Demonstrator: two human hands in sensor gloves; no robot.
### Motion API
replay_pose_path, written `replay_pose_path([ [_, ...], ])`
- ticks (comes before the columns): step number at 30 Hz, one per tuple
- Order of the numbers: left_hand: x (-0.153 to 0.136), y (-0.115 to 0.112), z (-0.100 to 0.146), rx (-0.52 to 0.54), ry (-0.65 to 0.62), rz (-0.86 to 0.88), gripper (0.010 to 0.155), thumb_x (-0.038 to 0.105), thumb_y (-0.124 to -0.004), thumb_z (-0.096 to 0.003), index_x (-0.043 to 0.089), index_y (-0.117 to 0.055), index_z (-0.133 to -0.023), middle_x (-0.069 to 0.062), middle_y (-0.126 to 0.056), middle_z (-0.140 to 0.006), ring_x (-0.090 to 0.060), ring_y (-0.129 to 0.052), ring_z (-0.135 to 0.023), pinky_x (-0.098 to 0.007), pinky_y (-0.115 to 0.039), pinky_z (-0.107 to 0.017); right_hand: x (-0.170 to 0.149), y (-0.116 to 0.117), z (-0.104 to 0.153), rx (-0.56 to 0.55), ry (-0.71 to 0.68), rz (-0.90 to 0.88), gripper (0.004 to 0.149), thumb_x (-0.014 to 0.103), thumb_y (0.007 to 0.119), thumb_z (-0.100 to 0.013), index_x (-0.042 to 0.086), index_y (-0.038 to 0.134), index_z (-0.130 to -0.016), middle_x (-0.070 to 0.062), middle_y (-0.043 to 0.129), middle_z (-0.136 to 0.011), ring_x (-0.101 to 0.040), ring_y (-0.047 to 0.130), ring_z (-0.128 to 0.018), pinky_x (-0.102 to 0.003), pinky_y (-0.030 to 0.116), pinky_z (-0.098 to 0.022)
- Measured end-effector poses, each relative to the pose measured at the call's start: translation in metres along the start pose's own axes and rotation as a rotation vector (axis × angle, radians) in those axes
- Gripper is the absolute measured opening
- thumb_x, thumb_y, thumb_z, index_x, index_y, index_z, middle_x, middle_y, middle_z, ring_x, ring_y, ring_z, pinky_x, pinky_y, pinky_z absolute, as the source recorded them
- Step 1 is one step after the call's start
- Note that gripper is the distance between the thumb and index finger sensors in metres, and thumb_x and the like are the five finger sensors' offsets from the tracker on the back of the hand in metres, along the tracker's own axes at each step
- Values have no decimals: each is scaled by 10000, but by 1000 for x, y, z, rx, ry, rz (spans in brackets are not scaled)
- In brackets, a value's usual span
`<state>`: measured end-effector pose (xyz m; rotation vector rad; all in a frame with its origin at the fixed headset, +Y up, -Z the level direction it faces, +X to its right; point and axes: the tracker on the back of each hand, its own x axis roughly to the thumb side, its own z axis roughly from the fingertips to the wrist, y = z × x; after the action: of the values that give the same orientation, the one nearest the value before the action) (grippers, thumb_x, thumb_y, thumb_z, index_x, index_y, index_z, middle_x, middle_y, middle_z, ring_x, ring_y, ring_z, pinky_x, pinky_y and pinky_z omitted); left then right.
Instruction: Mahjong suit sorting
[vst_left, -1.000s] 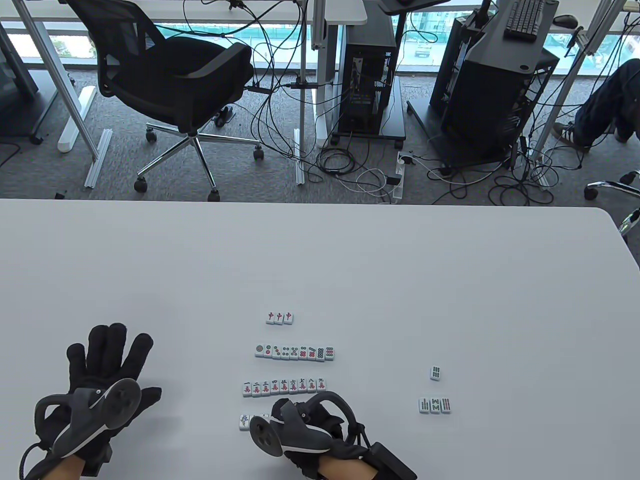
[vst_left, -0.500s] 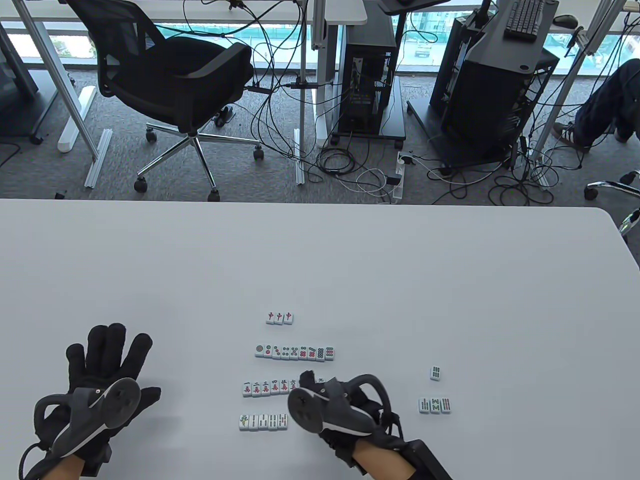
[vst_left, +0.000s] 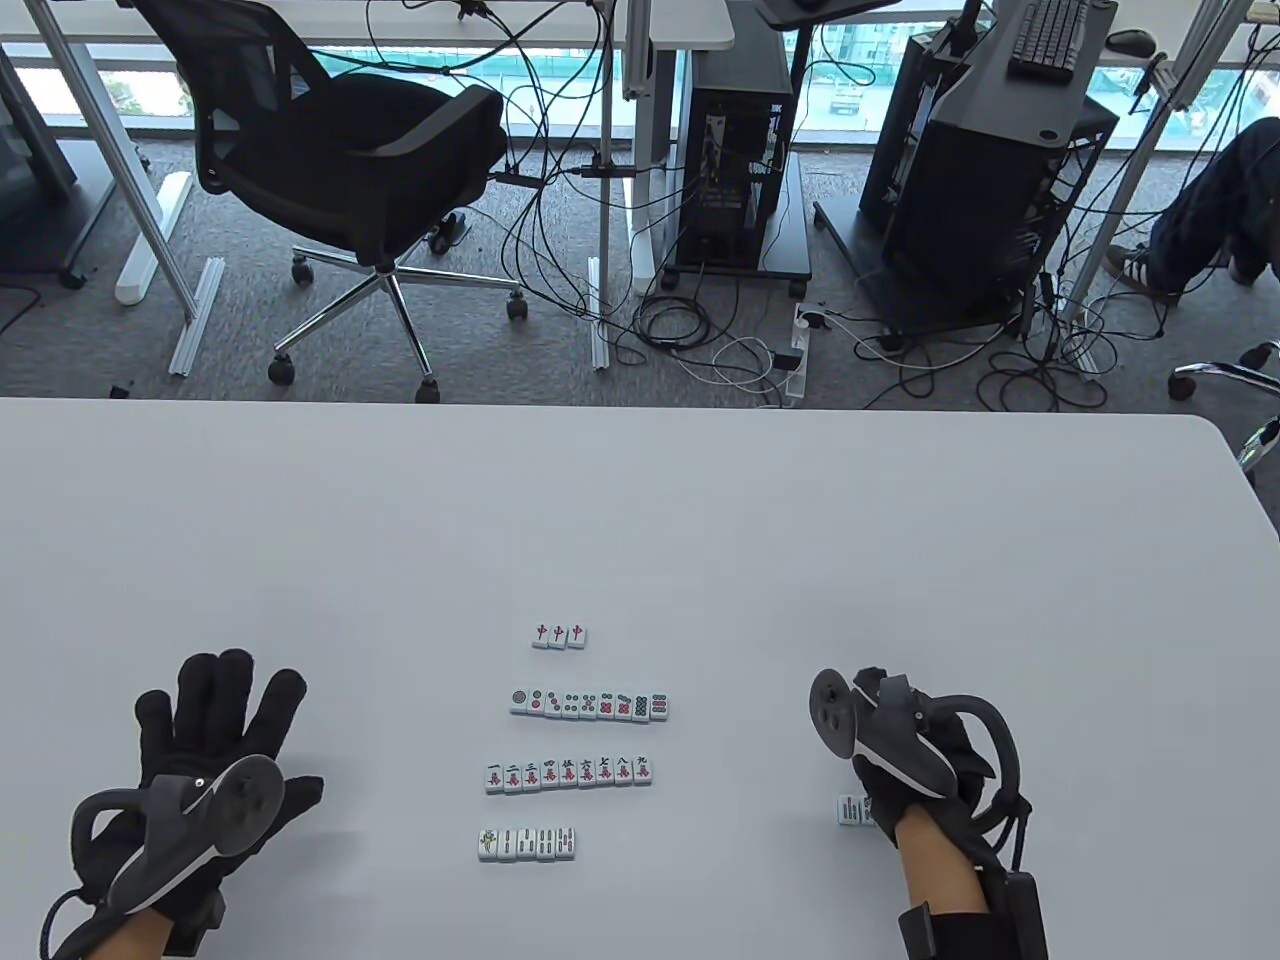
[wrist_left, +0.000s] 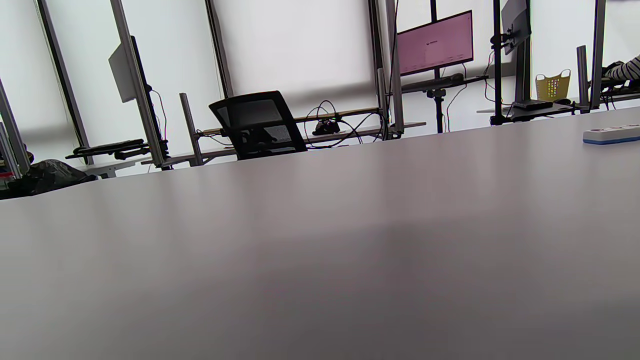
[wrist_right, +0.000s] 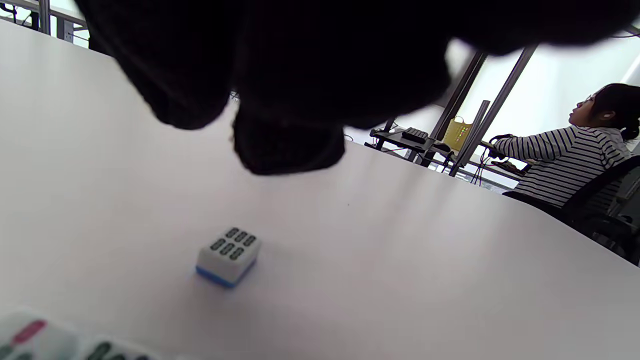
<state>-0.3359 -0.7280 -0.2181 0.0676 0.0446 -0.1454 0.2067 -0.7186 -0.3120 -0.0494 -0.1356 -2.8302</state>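
The right hand in its black sensor glove (vst_left: 905, 760) was found over the loose bamboo tiles at the right of the white table (vst_left: 700, 520); in the right wrist view its dark gloved fingertips (wrist_right: 287, 145) hung above and apart from a single white, blue-backed six-bamboo mahjong tile (wrist_right: 228, 255), nothing being held between them. Whether the fingers were spread or drawn together could not be told, as the tracker covered them from above. The position was judged to be an approach for picking this tile. One white bamboo tile of the small loose group (vst_left: 850, 811) showed at the hand's left edge; the others were hidden beneath it. Further left, the unfinished row of five white bamboo tiles (vst_left: 527, 844) lay nearest the front edge, its right end free, presumably kept so for the remaining tiles. Behind it lay the row of nine white character tiles (vst_left: 569, 774), the row of nine white dot tiles (vst_left: 589, 704) and three white red-dragon tiles (vst_left: 559, 635), each row well apart from the next. The left hand in a black glove (vst_left: 210, 745) was laid flat with fingers spread on the table, well clear of the rows. Bare table lay between the right hand and the rows, and the far edge was distant.
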Motion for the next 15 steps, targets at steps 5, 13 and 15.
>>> replay_pose_path([
  [5, -1, -1, -1, -10, 6, 4, 921, 773, -583, -292, 468, -158, -1051, 62, -6, -1153, -265, -47, -1146, -572, -184, -842, -4, 31, -10, 123, -6, 3, 618, 379, 839, -378, 154, 696, -936, -22, 981, -493, -124, 933, -176, -285, 849, -133],
  [13, -1, -1, -1, -21, 9, 0, 920, 772, -584, -293, 469, -161, -1052, 62, -6, -1154, -265, -47, -1146, -572, -183, -842, 7, 43, -23, 176, -6, -6, 568, 345, 837, -388, 105, 731, -891, -8, 978, -444, -106, 913, -129, -274, 834, -94],
  [15, -1, -1, -1, -25, 10, -3, 920, 772, -584, -293, 468, -162, -1052, 63, -7, -1154, -265, -48, -1146, -572, -183, -842, 8, 43, -23, 182, -7, 2, 562, 342, 836, -387, 96, 734, -882, -9, 977, -444, -108, 912, -127, -275, 833, -94],
])
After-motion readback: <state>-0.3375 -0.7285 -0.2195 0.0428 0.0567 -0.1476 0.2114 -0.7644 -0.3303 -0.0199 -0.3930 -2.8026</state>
